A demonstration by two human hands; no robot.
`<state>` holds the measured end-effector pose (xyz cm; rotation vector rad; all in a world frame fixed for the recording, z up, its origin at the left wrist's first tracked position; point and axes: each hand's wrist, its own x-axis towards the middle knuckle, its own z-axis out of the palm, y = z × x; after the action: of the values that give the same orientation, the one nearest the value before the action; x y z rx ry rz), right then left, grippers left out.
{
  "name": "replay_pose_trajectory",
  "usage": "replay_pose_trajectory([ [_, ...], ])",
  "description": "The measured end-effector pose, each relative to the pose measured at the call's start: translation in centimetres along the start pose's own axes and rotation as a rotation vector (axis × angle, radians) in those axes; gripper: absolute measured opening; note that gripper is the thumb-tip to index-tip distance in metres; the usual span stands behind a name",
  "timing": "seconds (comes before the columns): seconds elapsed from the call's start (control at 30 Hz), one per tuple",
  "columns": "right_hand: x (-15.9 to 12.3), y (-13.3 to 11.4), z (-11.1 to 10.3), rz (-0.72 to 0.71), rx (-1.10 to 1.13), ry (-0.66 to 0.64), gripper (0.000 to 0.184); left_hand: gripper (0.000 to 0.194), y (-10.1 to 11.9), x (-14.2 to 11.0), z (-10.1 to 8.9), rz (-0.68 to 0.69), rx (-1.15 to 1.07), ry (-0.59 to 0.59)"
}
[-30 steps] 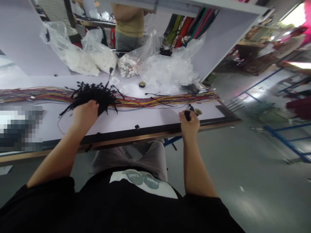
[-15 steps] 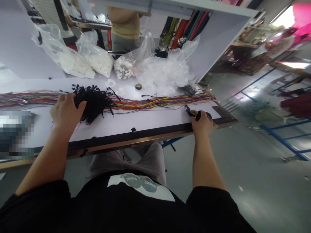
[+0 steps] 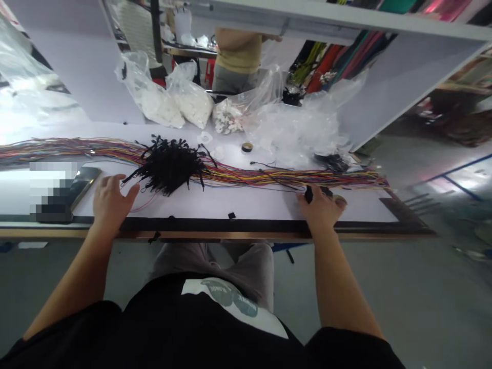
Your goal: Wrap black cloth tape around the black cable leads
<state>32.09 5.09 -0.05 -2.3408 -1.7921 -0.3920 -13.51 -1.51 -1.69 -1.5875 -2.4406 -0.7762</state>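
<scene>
My left hand [image 3: 111, 201] is open, thumb and fingers apart, over the white table just left of a thick clump of black-sleeved wire ends [image 3: 169, 166]. Thin pink wires run close to its thumb. Near the front edge on the right, my right hand [image 3: 322, 209] is closed over a roll of black tape [image 3: 340, 200], whose tan core shows by the fingers. More black material [image 3: 308, 193] shows at its fingertips, its kind partly hidden. Behind both hands, a long bundle of coloured wires [image 3: 265, 177] stretches across the table.
Clear plastic bags of white parts [image 3: 192, 105] line the back. Another tape roll [image 3: 246, 147] lies before them. At left rests a dark, partly pixelated device [image 3: 82, 187]. A dark strip [image 3: 207, 225] borders the front edge. Beyond the opening, a person in a yellow top [image 3: 238, 51] is visible.
The view has swung to the right-hand side less and more leftward. My left hand has drawn away from the black clump. My right hand has moved left along the table with the tape.
</scene>
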Motion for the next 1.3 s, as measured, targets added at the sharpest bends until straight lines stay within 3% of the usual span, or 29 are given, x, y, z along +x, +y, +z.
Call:
replay_pose_trajectory([
  [0.17,0.6,-4.3,-0.4,-0.278,-0.049,-0.072,0.046,0.044,-1.0,-2.8,2.1,0.083,-0.134,0.086],
  [0.27,-0.1,-6.1,-0.9,-0.428,-0.087,-0.088,0.048,0.042,-0.9,-3.1,2.4,0.034,-0.124,0.194],
  [0.37,-1.7,-6.8,-1.1,-0.537,-0.102,-0.057,0.051,0.038,-1.2,-2.7,2.5,0.021,-0.132,0.206],
  [0.6,-3.5,-4.7,-1.0,-0.648,-0.077,-0.129,0.041,0.034,-1.6,-3.1,2.1,0.066,-0.144,0.258],
  [0.73,-2.6,-2.0,-0.8,-0.545,-0.035,-0.121,0.038,0.031,1.3,-3.7,1.9,0.216,-0.205,0.325],
  [0.9,0.3,-0.7,0.3,-0.231,0.08,0.116,0.042,0.018,9.8,-4.1,2.9,0.542,-0.502,0.117],
  [1.0,2.1,-1.0,1.1,-0.238,0.091,-0.004,0.048,0.018,14.3,-4.6,3.6,0.654,-0.643,-0.013],
  [1.07,2.7,-1.2,1.4,-0.26,0.109,-0.033,0.048,0.018,16.0,-5.0,4.1,0.681,-0.732,-0.1],
  [1.2,2.5,-1.3,1.4,-0.187,0.25,-0.001,0.045,0.017,17.5,-5.2,5.4,0.485,-0.909,-0.359],
  [1.3,0.7,-2.1,0.7,-0.038,0.582,-0.011,0.046,0.017,18.7,-5.2,6.1,0.247,-1.048,-0.575],
])
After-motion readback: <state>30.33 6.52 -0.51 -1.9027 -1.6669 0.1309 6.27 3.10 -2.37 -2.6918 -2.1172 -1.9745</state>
